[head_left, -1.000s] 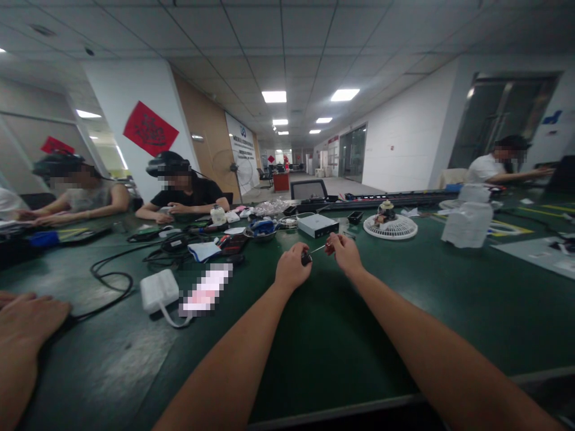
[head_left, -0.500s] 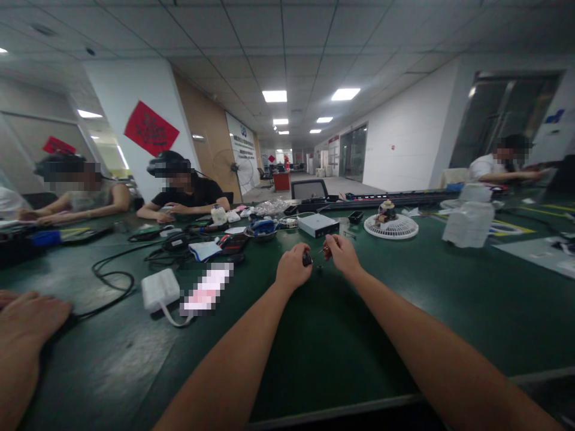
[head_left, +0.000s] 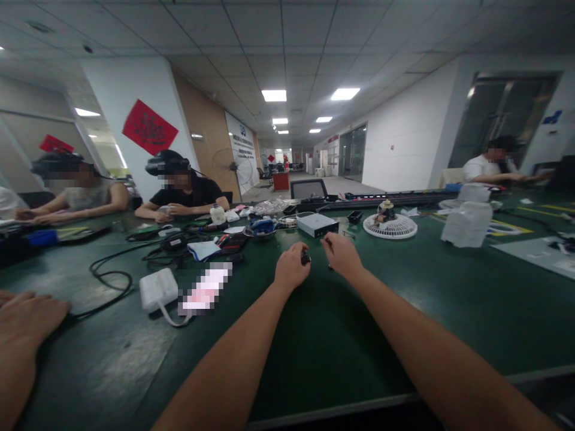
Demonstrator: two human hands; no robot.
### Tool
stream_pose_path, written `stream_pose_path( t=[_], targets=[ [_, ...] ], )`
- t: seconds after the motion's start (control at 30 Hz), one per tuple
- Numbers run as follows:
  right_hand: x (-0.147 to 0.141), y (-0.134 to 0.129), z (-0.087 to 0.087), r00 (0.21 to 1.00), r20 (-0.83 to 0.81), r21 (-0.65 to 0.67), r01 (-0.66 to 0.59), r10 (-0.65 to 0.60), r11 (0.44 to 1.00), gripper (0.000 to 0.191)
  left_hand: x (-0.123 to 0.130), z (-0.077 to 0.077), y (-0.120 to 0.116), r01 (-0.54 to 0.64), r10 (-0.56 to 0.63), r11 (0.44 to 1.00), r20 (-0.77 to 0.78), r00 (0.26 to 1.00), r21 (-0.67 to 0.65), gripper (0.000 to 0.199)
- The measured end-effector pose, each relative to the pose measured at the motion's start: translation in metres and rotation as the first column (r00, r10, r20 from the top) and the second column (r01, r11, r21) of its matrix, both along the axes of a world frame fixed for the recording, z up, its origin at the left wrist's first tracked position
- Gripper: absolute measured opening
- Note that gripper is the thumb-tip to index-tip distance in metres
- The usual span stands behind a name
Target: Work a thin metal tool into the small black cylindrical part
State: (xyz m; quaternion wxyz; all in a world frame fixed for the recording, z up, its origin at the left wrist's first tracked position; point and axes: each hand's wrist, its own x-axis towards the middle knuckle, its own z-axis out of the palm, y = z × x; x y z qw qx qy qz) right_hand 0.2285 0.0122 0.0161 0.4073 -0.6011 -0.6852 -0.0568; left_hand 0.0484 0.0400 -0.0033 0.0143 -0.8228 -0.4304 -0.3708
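My left hand (head_left: 291, 265) is closed around a small dark part (head_left: 305, 257), which shows at its fingertips. To the right of it, my right hand (head_left: 342, 254) has its thumb and fingers pinched together; whatever is between them is too small to make out. A gap separates the two hands above the green table (head_left: 323, 347). Just beyond them sits a grey metal box (head_left: 317, 225). A small black tray (head_left: 354, 216) and a white round fan grille (head_left: 390, 226) lie behind my right hand.
A white adapter (head_left: 159, 290) and black cables (head_left: 110, 275) lie at the left, near another person's hand (head_left: 31, 317). Tools and a bowl with blue items (head_left: 263, 228) stand behind my left hand. White packaging (head_left: 467, 224) is at the right. Other people sit across the table.
My right hand has turned slightly, and the small reddish thing seen at its fingertips before no longer shows. My left hand still holds the dark part, slightly turned.
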Motion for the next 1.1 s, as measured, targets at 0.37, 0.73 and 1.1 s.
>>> stream_pose_path(
  t=[0.37, 0.73, 1.1],
  targets=[
    [0.009, 0.012, -0.027, 0.989, 0.106, -0.308, 0.129, -0.101, 0.942, 0.011, -0.001, -0.003, 0.003, 0.018, -0.018, 1.000, -0.010, 1.000, -0.006, 0.034],
    [-0.002, 0.015, -0.015, 0.997, -0.001, -0.188, -0.074, 0.075, 0.979, 0.010, 0.001, -0.003, 0.003, 0.116, -0.115, 0.992, 0.008, 0.993, -0.052, 0.032],
    [-0.001, 0.015, -0.019, 0.983, -0.024, -0.185, -0.184, 0.182, 0.965, 0.018, 0.000, -0.003, 0.002, 0.199, -0.199, 0.978, 0.013, 0.980, -0.057, 0.034]
  ],
)
